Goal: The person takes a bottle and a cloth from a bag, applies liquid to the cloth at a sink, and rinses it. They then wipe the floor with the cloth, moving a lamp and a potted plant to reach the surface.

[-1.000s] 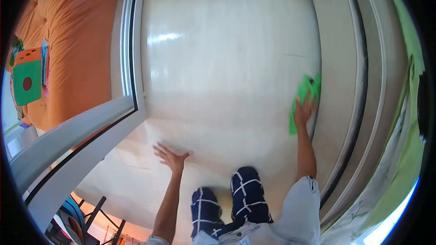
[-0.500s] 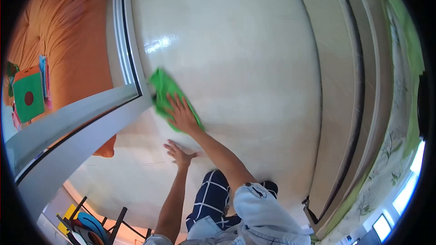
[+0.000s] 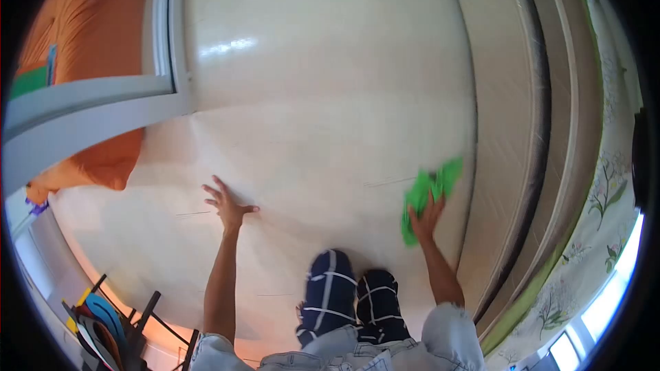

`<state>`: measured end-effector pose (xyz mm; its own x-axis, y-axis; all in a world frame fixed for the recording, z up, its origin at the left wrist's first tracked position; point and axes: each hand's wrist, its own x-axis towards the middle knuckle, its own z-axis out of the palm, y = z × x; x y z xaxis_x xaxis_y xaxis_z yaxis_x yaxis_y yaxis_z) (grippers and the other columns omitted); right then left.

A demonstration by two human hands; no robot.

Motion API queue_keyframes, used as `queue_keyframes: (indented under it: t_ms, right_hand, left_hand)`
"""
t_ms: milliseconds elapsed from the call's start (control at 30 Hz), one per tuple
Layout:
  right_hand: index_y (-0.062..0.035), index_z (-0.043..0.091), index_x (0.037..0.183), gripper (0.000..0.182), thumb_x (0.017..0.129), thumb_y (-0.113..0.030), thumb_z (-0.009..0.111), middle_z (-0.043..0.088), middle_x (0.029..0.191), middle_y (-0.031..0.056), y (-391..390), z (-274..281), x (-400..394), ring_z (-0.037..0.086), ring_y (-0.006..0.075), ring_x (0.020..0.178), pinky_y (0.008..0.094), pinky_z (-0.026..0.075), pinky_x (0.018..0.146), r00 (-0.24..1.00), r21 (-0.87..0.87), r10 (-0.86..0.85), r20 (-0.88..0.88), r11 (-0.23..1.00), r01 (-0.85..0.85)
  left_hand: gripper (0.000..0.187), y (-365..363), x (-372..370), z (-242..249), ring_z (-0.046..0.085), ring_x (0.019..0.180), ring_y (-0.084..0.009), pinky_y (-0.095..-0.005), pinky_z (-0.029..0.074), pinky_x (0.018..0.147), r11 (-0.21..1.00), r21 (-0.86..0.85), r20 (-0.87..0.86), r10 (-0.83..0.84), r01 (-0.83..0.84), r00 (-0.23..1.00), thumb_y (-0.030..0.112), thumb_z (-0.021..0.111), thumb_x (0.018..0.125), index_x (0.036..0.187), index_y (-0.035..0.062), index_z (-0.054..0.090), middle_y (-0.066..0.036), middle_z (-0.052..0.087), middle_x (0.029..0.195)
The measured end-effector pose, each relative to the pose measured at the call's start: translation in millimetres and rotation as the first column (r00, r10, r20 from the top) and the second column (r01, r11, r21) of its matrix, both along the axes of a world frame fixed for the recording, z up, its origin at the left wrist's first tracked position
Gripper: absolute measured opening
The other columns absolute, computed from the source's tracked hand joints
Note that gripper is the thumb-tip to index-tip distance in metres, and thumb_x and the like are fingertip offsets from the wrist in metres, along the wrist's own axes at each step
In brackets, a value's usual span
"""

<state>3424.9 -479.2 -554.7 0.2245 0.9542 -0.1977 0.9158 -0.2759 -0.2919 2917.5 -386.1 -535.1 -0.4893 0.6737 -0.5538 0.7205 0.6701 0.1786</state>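
Pale, glossy surface [image 3: 309, 144] — right hand [image 3: 427, 218] loosely over green cloth [image 3: 427, 195], left hand [image 3: 232, 211] spread wide, nothing gripped.

The pale floor [image 3: 309, 137] is stretching out smooth and glossy, catching a white glare near its upper left. A crumpled green cloth [image 3: 416, 199] is lying near its right edge, under the right hand [image 3: 427, 221]. Two knees in dark checked fabric [image 3: 330, 281] are resting toward the bottom edge.

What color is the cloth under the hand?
The cloth is bright green; it shows best in the head view.
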Motion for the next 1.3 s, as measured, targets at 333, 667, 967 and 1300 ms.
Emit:
queue_keyframes:
  t_ms: [333,667,967,1300]
  right_hand:
    - [-0.0087,0.040,0.133,0.085,0.071,-0.064,0.058,0.027,0.138,0.0299,378,-53,-176,0.025,0.0431,0.128,0.0557,0.015,0.105,0.959,0.441,0.244,0.146,0.851,-0.284]
    - [-0.0102,0.052,0.119,0.043,0.079,-0.026,0.055,0.035,0.141,0.0086,4,-17,-208,0.037,0.0247,0.127,0.0388,0.028,0.106,0.044,0.294,0.904,-0.425,0.184,-0.938]
    - [-0.0041,0.050,0.124,0.054,0.087,-0.044,0.050,0.046,0.129,0.0175,264,-80,-115,0.041,0.0349,0.118,0.0471,0.028,0.101,0.964,0.482,-0.163,0.211,0.875,0.042]
    - [-0.0162,0.053,0.123,0.053,0.074,-0.034,0.064,0.037,0.140,0.0075,-11,-24,-342,0.033,0.0283,0.128,0.0451,0.022,0.107,0.335,0.282,0.803,-0.493,0.512,-0.812]
  left_hand:
    - [0.150,0,2,4,-0.002,0.132,-0.0507,-0.0660,0.027,0.096,0.999,0.032,0.011,0.000,0.000,1.000,0.023,0.091,0.027,0.144,0.0222,-0.004,-0.020,-0.014,0.147]
    - [0.054,-234,17,-13,0.024,0.134,-0.0306,-0.0427,0.014,0.110,0.790,0.490,-0.332,0.560,-0.369,0.759,0.029,0.035,0.096,0.140,0.0011,0.023,-0.017,0.023,0.145]
    - [0.047,-198,23,-41,0.018,0.135,-0.0336,-0.0460,0.014,0.106,0.833,0.391,-0.429,0.542,-0.392,0.722,0.033,0.021,0.099,0.141,0.0152,0.028,-0.001,0.020,0.149]
    - [0.055,-214,22,-47,0.018,0.134,-0.0329,-0.0476,0.011,0.107,0.790,0.484,-0.317,0.559,-0.376,0.767,0.046,0.014,0.096,0.142,0.0179,0.026,0.000,0.022,0.148]
